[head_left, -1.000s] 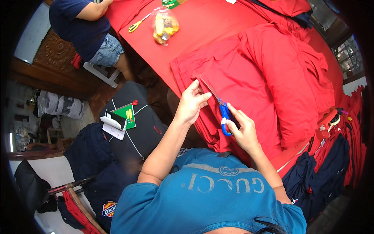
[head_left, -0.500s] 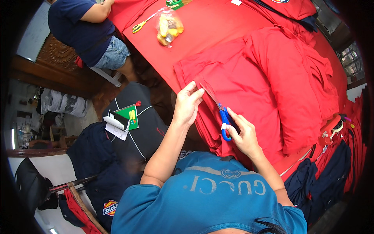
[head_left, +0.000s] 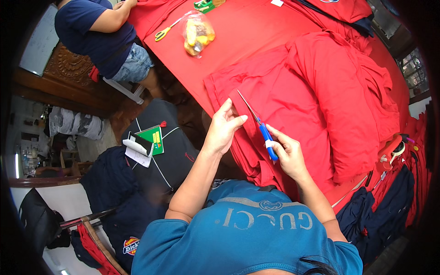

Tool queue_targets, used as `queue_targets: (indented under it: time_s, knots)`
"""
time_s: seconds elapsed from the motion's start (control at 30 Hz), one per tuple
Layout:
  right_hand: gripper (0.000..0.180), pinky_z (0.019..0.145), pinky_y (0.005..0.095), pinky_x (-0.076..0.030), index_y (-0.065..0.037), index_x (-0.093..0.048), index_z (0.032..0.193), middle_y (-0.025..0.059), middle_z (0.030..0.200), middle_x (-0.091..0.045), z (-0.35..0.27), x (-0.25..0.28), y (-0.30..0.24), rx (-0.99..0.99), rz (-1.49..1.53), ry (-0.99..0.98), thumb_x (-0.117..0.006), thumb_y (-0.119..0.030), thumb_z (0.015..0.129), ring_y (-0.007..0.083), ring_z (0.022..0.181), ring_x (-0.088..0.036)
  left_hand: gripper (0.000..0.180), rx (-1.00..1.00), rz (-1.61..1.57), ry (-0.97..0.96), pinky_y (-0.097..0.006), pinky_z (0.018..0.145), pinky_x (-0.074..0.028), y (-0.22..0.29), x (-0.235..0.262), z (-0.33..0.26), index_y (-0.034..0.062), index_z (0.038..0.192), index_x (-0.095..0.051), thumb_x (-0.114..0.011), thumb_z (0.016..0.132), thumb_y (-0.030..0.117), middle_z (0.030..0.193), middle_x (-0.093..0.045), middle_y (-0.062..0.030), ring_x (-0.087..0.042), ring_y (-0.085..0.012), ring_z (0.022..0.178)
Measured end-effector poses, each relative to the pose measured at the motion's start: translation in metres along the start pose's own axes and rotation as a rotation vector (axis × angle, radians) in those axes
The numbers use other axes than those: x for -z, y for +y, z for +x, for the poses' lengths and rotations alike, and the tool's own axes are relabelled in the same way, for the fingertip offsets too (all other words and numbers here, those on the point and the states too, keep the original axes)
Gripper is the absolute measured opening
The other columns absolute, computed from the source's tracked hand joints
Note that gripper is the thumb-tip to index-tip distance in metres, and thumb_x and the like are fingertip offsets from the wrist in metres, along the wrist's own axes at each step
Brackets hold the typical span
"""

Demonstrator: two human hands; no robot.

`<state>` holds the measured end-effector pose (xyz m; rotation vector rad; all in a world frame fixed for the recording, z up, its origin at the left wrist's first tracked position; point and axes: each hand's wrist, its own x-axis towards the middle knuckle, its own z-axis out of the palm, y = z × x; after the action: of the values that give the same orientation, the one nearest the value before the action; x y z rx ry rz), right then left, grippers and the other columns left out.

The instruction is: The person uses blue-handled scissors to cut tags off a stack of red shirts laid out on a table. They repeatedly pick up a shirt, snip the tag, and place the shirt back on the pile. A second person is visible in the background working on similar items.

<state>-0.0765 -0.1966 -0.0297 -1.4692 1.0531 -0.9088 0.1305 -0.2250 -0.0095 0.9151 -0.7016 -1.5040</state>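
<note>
My right grip [head_left: 289, 153] is closed around the blue handles of a pair of scissors [head_left: 266, 135], held above a red garment [head_left: 275, 89] spread on a red-covered bench [head_left: 243, 27]. Half a second ago the handle loops faced the camera; now the scissors are turned edge-on, their blades lined up as one narrow strip pointing up and left. My left grip [head_left: 222, 128] is beside the garment's near-left edge, empty as far as I can see. Its thumb and index finger, close together before, are now spread; I cannot tell whether they touch the cloth. Farther up the bench, yellow-handled scissors [head_left: 162, 35] and a clear bag [head_left: 198, 36] stay in place.
</note>
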Motion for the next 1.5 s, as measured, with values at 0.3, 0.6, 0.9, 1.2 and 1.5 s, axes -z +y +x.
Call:
queue_targets:
  time_s: [0.3,0.6,0.9,1.2,1.5]
  knots:
    - [0.048,0.064,0.0312,-0.047,0.0,-0.053,0.131,0.0126,0.082,-0.056,-0.008,0.0,-0.019,0.177,-0.33,0.023,-0.067,-0.011,0.086,0.0209,0.066,-0.054,0.035,-0.039,-0.027,-0.002,-0.031,0.094,-0.047,0.001,0.001,0.003,0.0,0.124,-0.056,-0.059,0.089,-0.003,0.116,-0.063,-0.0079,-0.06,-0.0168,0.108]
    - [0.042,0.073,0.0321,-0.051,-0.001,-0.054,0.13,0.0175,0.097,-0.064,-0.005,0.003,-0.01,0.091,-0.161,0.072,-0.058,-0.003,0.089,0.0237,0.078,-0.065,0.038,-0.027,0.134,-0.03,-0.029,0.089,-0.048,-0.011,0.004,0.001,0.0016,0.126,-0.055,-0.06,0.088,-0.004,0.109,-0.063,-0.0049,-0.06,-0.0135,0.099]
    - [0.045,0.068,0.0345,-0.051,-0.002,-0.054,0.129,0.0178,0.089,-0.061,-0.013,0.008,-0.021,0.125,-0.372,0.008,-0.061,0.0,0.085,0.0276,0.073,-0.063,0.011,0.039,-0.326,0.177,-0.029,0.089,-0.046,-0.005,0.011,0.017,0.0034,0.101,-0.063,-0.059,0.094,0.01,0.101,-0.066,-0.0051,-0.061,-0.0134,0.097]
    - [0.05,0.068,0.0387,-0.051,-0.002,-0.053,0.13,0.0171,0.091,-0.059,-0.016,0.007,-0.021,0.264,-0.52,0.079,-0.067,-0.006,0.082,0.0318,0.075,-0.062,0.011,0.026,-0.229,0.059,-0.032,0.083,-0.052,-0.006,0.004,0.007,0.0014,0.102,-0.063,-0.059,0.093,0.005,0.101,-0.067,-0.0078,-0.065,-0.0162,0.093]
    - [0.051,0.07,0.0376,-0.051,-0.001,-0.052,0.131,0.0175,0.092,-0.06,-0.013,0.006,-0.031,0.214,-0.497,0.039,-0.068,-0.007,0.083,0.0316,0.077,-0.062,0.01,-0.004,0.012,0.097,-0.024,0.073,-0.049,-0.001,-0.004,0.001,0.0016,0.099,-0.067,-0.061,0.092,0.006,0.09,-0.066,-0.002,-0.06,-0.0079,0.078]
